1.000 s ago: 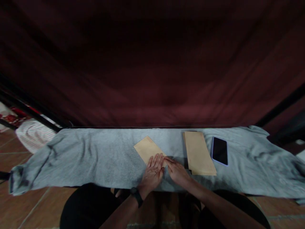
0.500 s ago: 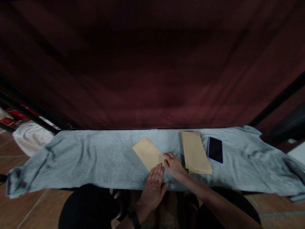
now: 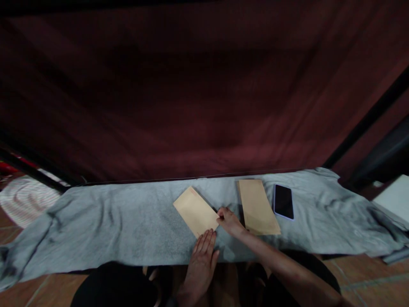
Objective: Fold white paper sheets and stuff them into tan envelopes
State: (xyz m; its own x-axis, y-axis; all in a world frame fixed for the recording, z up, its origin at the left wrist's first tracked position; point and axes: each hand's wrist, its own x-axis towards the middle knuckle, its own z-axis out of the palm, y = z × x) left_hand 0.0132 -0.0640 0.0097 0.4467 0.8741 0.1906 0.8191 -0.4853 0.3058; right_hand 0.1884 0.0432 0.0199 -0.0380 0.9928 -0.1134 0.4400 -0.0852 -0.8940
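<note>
A tan envelope (image 3: 194, 210) lies askew on the grey cloth (image 3: 128, 221) in front of me. My right hand (image 3: 229, 221) pinches the envelope's right edge with closed fingers. My left hand (image 3: 202, 260) lies flat with fingers stretched out at the envelope's near corner, by the cloth's front edge. A stack of tan envelopes (image 3: 257, 207) lies just right of my right hand.
A dark phone (image 3: 283, 201) lies face up right of the stack. A dark red curtain (image 3: 204, 94) hangs behind the cloth. Striped fabric (image 3: 25, 198) is on the tiled floor at the far left. A white object (image 3: 394, 198) sits at the right edge.
My left hand has slid back off the envelope toward me. My right hand has closed on the envelope's right edge. The view has tilted a little.
</note>
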